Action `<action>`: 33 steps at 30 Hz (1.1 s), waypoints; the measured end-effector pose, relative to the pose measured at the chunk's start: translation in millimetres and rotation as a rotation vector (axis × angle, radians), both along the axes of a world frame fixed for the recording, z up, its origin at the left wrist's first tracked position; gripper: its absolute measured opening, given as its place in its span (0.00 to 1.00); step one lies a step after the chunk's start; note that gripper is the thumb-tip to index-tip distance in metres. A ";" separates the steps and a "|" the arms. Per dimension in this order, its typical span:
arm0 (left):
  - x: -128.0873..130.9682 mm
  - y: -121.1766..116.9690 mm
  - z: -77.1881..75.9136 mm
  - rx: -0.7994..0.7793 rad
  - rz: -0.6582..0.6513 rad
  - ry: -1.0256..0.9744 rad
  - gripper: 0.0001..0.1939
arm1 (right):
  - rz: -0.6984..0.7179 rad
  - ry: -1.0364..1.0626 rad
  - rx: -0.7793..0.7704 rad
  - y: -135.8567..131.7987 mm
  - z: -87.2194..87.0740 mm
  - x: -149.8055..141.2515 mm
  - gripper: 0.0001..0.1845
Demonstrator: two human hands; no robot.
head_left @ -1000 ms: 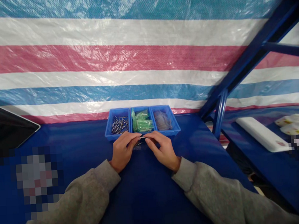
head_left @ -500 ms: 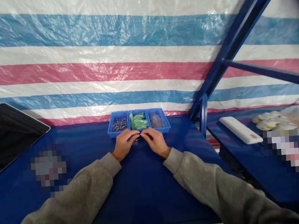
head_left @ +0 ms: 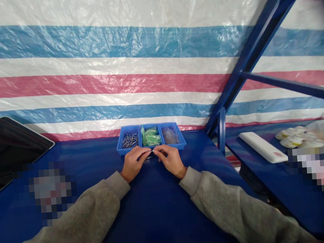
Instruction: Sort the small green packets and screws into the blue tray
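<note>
While pinching a slim shiny piece between the fingertips of both hands, holding it low over the blue table, just on the near side of three blue bins. Gripping its left end between the closed thumb and forefinger of the left hand; apparently gripping its right end the same way with the right hand. Too small and too covered to tell whether one part or two. Held from opposite ends, probably to keep something so thin steady and in line. Angled inward at the wrists, with grey sleeves spread left and right, likely to let both sets of fingertips meet squarely. Lying just below the fingers on the table, a few small dark pieces, too blurred to name; perhaps left there to be close at hand. Set side by side at the far edge, in easy reach: in the left bin, loose metal pins; in the middle bin, green plastic-wrapped pieces; in the right bin, translucent pieces. Sorted this way, presumably, to keep each kind apart. Well apart at far left, a dark-screened panel; on the right-hand table, a white oblong box.
</note>
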State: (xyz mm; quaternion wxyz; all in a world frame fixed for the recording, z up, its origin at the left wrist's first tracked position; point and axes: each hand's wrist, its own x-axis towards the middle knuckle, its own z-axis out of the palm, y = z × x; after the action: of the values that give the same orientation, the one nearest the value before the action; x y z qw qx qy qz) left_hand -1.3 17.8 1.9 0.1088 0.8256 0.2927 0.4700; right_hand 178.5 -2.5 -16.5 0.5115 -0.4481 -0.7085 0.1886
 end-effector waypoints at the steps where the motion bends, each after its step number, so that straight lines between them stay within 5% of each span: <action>1: -0.3 -0.5 0.5 -0.003 0.000 -0.004 0.08 | -0.004 0.005 -0.007 0.2 0.2 0.0 0.11; 16: -0.3 -1.1 2.5 -0.050 0.006 -0.051 0.08 | 0.004 -0.109 0.068 -1.7 -0.6 -4.0 0.17; 24: 1.7 -5.1 0.0 -0.237 0.020 -0.113 0.08 | -0.065 -0.039 0.049 -3.6 2.9 -2.3 0.20; 33: 0.1 -2.3 0.9 -0.084 0.068 -0.064 0.08 | -0.042 0.024 0.042 -7.7 5.0 -1.5 0.15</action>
State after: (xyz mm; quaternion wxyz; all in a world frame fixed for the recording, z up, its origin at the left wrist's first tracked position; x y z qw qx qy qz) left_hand -1.3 15.4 2.8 0.1366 0.7944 0.3368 0.4866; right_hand 177.0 -10.2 -11.4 0.5331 -0.4498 -0.6965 0.1686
